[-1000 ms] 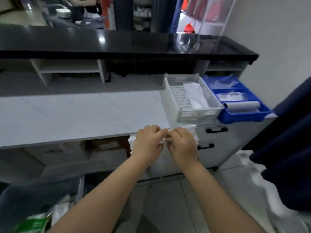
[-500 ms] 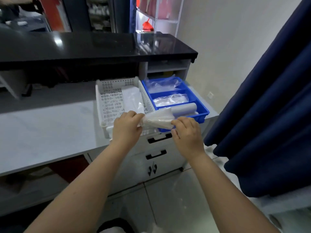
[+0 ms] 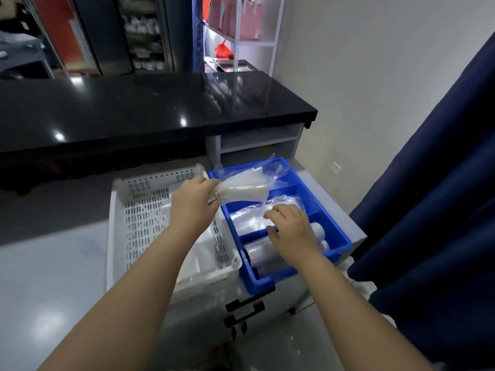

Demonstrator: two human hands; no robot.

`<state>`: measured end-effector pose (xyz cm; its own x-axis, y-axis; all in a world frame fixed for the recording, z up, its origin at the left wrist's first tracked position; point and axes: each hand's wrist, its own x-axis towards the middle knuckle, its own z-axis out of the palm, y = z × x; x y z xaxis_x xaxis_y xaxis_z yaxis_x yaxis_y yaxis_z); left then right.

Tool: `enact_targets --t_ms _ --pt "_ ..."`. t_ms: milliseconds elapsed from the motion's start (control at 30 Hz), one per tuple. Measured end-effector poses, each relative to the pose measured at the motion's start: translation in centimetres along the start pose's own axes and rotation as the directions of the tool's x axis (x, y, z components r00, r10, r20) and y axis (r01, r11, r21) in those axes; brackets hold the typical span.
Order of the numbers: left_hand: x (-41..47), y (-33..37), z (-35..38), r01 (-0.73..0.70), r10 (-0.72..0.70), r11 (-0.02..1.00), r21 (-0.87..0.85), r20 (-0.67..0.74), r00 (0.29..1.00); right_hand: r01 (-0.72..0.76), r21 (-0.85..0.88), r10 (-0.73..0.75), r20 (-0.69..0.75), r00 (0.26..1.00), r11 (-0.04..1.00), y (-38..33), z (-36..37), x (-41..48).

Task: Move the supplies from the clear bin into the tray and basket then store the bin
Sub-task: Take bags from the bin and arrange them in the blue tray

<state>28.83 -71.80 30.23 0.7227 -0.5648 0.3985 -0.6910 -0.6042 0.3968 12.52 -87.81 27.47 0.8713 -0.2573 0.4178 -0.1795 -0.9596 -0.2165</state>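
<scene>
Plastic bags, a translucent bundle of them point(image 3: 242, 189), sit pinched at one end in my left hand point(image 3: 193, 203); the fingers are curled tight round the gathered end and the loose end fans out to the right, over the back of the blue tray point(image 3: 338, 231). That hand hovers above the seam where the white slotted basket point(image 3: 139, 223) meets the tray, the two standing side by side and touching on the pale counter point(image 3: 48, 277).

My right hand point(image 3: 292, 231) is spread, fingers apart and holding nothing, palm down over the tray's middle compartment, fingertips on or just above the crinkled clear packets point(image 3: 249, 218) lying there; I cannot tell whether they actually touch. In the front compartment a roll of clear film point(image 3: 263, 254) lies on its side, partly under my wrist, with a white tube end point(image 3: 317, 230) showing past my hand. The back compartment holds more loose clear plastic point(image 3: 278, 170).

Something white and flat lies in the basket, mostly hidden by my left forearm. A black countertop point(image 3: 150, 108) runs above and behind, and a dark blue curtain point(image 3: 434, 210) hangs on the right. Black drawer handles point(image 3: 247, 307) show below the tray.
</scene>
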Motion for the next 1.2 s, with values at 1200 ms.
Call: enact_targets --t_ms 1200 --pt "5.4 5.1 7.9 0.508 -0.507 0.861 -0.013 -0.103 0.856 0.326 0.196 -0.357 0.744 0.565 0.925 12.6 10.6 11.5"
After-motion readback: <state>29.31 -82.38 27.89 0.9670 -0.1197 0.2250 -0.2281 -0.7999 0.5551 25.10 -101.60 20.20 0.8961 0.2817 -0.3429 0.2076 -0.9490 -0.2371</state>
